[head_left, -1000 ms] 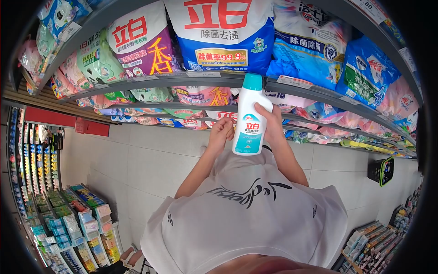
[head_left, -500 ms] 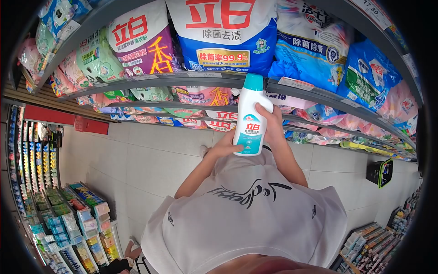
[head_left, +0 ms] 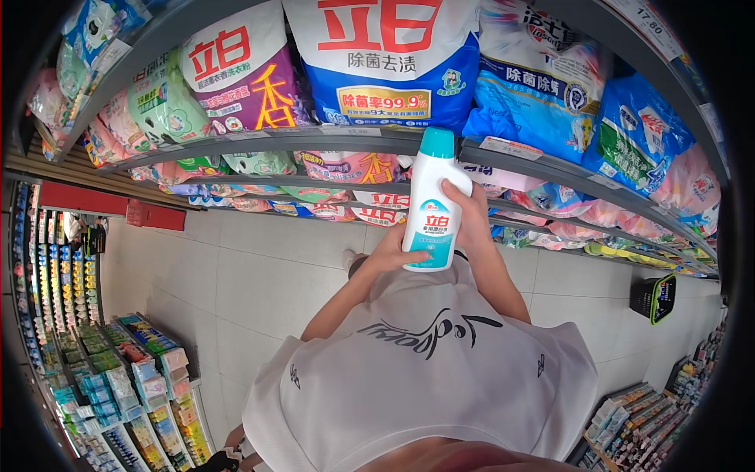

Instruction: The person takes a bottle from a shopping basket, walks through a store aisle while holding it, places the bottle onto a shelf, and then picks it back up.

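**White 立白 bottle (head_left: 425, 182) held up before a shelf (head_left: 259, 143) of bagged detergent**

The bottle is upright, leaning slightly, in front of the person's chest, and its teal cap (head_left: 438, 143) overlaps the shelf edge in the view. Its label (head_left: 434, 234) faces the camera: 立白 in red, with what reads as 多用漂白水 beneath; the print lower down is too small to make out.

The right hand (head_left: 470, 211) is closed around the bottle's upper right side, thumb across the front. The left hand (head_left: 393, 250) grips it low on the other side, thumb over the teal part of the label; its other fingers are mostly hidden.

Behind, the biggest bag (head_left: 385, 61) carries 立白 in large red characters, then 除菌去渍 and, in a gold panel, 除菌率99.9%. Left of it, a white and purple bag (head_left: 236, 67) also says 立白, with 洗衣粉 in smaller type and a large yellow 香. To the right, a blue bag (head_left: 531, 110) reads 除菌除螨. A price tag (head_left: 650, 25) at upper right shows 17.80.

Black lettering crosses the person's pale shirt (head_left: 440, 385), broken by folds and not fully legible. A black basket (head_left: 653, 300) with a green rim is on the tiled floor (head_left: 259, 271).
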Action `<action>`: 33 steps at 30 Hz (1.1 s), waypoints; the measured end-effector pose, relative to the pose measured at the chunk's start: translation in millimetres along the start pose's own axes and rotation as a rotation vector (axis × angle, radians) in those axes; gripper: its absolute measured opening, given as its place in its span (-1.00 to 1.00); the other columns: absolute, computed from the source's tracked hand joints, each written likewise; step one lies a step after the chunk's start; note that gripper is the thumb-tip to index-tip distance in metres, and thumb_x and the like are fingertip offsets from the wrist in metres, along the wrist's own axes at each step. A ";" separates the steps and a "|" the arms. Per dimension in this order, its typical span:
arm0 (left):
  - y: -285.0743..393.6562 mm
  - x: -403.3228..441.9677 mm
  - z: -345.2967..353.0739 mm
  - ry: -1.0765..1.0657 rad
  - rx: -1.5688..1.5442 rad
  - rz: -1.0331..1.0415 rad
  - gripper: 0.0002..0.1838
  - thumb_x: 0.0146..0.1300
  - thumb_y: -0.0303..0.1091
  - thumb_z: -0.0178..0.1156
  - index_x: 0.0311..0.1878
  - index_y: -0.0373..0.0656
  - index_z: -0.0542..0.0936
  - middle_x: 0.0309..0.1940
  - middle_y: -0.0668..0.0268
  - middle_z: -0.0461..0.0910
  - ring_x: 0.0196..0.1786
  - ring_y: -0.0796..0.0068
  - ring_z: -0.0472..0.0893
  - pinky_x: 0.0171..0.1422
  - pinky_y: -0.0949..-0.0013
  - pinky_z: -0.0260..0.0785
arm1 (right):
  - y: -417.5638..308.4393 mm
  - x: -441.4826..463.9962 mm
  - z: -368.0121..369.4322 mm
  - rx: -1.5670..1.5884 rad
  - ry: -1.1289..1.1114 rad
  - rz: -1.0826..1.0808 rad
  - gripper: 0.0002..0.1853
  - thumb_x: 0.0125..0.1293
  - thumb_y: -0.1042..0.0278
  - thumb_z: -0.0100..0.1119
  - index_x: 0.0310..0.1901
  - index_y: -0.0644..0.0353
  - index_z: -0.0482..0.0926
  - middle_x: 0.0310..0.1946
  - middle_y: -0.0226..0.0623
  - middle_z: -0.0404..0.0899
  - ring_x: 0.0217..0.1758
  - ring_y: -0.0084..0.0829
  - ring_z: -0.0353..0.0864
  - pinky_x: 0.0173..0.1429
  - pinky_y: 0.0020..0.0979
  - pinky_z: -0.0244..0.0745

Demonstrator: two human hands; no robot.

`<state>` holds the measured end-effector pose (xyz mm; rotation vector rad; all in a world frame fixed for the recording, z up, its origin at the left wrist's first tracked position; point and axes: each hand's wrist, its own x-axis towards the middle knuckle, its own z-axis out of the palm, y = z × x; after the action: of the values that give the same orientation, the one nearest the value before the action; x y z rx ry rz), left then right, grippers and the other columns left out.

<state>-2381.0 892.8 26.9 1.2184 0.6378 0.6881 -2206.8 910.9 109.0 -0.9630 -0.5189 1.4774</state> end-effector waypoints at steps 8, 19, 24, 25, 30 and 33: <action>10.0 3.6 2.5 0.005 0.016 -0.021 -0.38 -0.04 -0.31 0.39 0.11 -0.33 0.44 -0.04 0.16 0.58 0.01 0.37 0.56 0.14 0.29 0.39 | -5.0 3.1 0.8 0.003 -0.021 -0.006 -0.53 0.15 0.37 0.30 0.01 0.51 0.42 -0.22 -0.04 0.59 -0.27 -0.34 0.67 -0.25 -0.38 0.62; 21.6 15.8 1.0 0.021 0.083 0.030 -0.44 0.00 -0.34 0.36 0.08 -0.33 0.46 -0.06 0.17 0.59 -0.01 0.40 0.58 0.11 0.32 0.42 | -20.5 9.7 7.7 -0.019 -0.056 -0.047 -0.52 0.13 0.33 0.32 -0.01 0.50 0.44 -0.24 -0.06 0.60 -0.29 -0.37 0.66 -0.24 -0.39 0.60; 31.3 22.5 2.5 0.052 0.083 0.048 -0.45 0.02 -0.32 0.36 0.07 -0.35 0.46 -0.08 0.16 0.60 -0.03 0.41 0.59 0.09 0.34 0.42 | -28.3 14.8 13.3 -0.007 -0.040 -0.119 -0.51 0.11 0.32 0.34 -0.03 0.51 0.44 -0.25 -0.05 0.60 -0.32 -0.35 0.67 -0.28 -0.38 0.60; 36.0 24.8 1.2 0.055 0.125 0.046 -0.45 0.03 -0.31 0.36 0.07 -0.36 0.45 -0.09 0.16 0.60 -0.04 0.41 0.59 0.08 0.35 0.42 | -30.1 17.5 12.5 -0.015 -0.049 -0.112 -0.51 0.11 0.31 0.34 -0.04 0.51 0.44 -0.26 -0.05 0.60 -0.33 -0.35 0.67 -0.29 -0.38 0.60; 44.9 34.6 -0.3 0.070 0.098 0.056 -0.48 0.05 -0.31 0.35 0.06 -0.36 0.47 -0.10 0.16 0.60 -0.05 0.43 0.59 0.05 0.38 0.43 | -40.8 23.1 16.7 0.011 -0.049 -0.118 -0.50 0.11 0.30 0.35 -0.04 0.52 0.44 -0.27 -0.04 0.59 -0.33 -0.32 0.67 -0.29 -0.36 0.61; 48.4 35.4 2.1 0.057 0.075 0.125 -0.51 0.07 -0.31 0.34 0.04 -0.36 0.48 -0.12 0.17 0.60 -0.06 0.45 0.59 0.03 0.39 0.43 | -43.4 21.2 18.8 -0.012 -0.056 -0.137 -0.55 0.19 0.26 0.27 -0.03 0.47 0.45 -0.24 -0.08 0.60 -0.30 -0.35 0.67 -0.25 -0.38 0.61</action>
<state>-2363.1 928.2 71.8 1.3201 0.6433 0.8122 -2194.7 942.5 148.3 -0.8805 -0.6225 1.3826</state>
